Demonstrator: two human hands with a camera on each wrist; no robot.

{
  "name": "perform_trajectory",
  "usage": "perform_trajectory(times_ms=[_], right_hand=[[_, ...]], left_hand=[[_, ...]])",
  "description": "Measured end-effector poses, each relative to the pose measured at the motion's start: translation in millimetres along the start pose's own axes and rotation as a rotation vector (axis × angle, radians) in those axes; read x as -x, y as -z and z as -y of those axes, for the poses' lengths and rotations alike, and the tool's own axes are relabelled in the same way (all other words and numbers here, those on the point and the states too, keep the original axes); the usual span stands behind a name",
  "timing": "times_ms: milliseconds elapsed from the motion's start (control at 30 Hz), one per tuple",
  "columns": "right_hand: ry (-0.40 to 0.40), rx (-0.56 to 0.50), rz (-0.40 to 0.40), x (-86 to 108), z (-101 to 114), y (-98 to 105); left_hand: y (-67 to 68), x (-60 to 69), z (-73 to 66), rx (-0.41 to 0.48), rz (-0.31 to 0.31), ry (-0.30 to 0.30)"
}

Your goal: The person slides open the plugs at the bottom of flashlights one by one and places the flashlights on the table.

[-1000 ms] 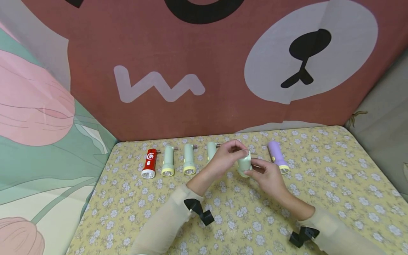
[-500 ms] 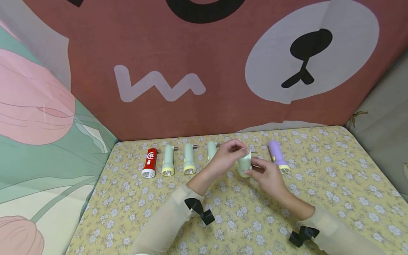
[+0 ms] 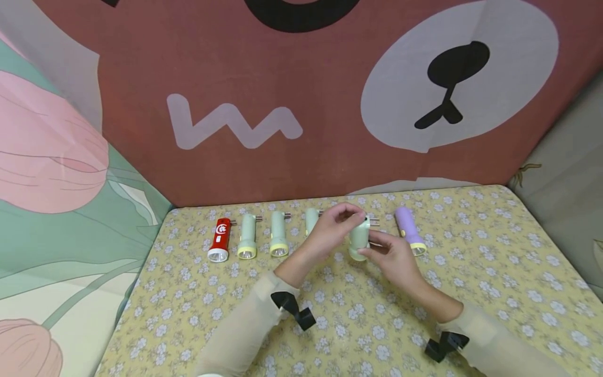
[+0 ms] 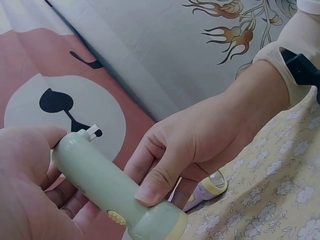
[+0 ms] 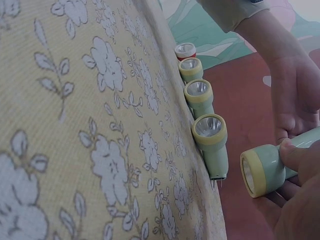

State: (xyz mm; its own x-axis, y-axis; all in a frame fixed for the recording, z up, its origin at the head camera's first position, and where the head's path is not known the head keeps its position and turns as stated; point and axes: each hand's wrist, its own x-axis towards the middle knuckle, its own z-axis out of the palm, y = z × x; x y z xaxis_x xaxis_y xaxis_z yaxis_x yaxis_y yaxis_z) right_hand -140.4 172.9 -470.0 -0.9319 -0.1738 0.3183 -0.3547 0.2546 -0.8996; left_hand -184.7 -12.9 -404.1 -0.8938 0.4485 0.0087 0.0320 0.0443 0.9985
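Note:
A pale green flashlight (image 3: 359, 238) is held above the table, its tail end up and its head down. My left hand (image 3: 335, 225) pinches the tail end, beside the folding plug prongs (image 4: 93, 131). My right hand (image 3: 395, 259) grips it lower down near the head, thumb on the near side. In the left wrist view a yellow switch (image 4: 116, 217) shows on the body. The yellow-rimmed lens (image 5: 252, 173) shows in the right wrist view. To the right of my right hand lies a purple flashlight (image 3: 410, 230).
Left of my hands lie a red flashlight (image 3: 220, 241) and two green flashlights, one (image 3: 247, 236) beside the other (image 3: 278, 234). Another green flashlight (image 3: 311, 219) is partly covered by my left hand. A floral cloth (image 3: 339, 335) covers the table; a bear-print curtain (image 3: 282, 173) stands behind.
The held flashlight has turned and tilted slightly between my hands. Both prongs and a dark spot near the tail end now show. The flashlights on the table stay put.

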Motion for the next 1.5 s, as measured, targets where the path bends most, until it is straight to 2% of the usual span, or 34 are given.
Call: perform_trajectory(times_ms=[367,767,967,1167,1500], right_hand=[[-0.030,-0.006,0.009,-1.2,4.8,0.4],[-0.065,-0.011,0.009,-1.2,7.0,2.0],[-0.101,0.012,0.007,-1.6,9.1,2.1],[-0.105,0.016,0.014,-1.9,10.3,2.4],[-0.094,-0.002,0.027,-1.5,7.3,2.1]], left_hand=[[7.2,-2.1,-0.3,-0.058,0.031,-0.062],[17.0,2.2,6.5,-0.021,0.096,-0.129],[19.2,3.5,7.5,-0.053,0.101,-0.163],[20.4,3.7,10.2,-0.063,0.108,-0.205],[19.2,1.3,15.2,-0.069,0.076,-0.235]])
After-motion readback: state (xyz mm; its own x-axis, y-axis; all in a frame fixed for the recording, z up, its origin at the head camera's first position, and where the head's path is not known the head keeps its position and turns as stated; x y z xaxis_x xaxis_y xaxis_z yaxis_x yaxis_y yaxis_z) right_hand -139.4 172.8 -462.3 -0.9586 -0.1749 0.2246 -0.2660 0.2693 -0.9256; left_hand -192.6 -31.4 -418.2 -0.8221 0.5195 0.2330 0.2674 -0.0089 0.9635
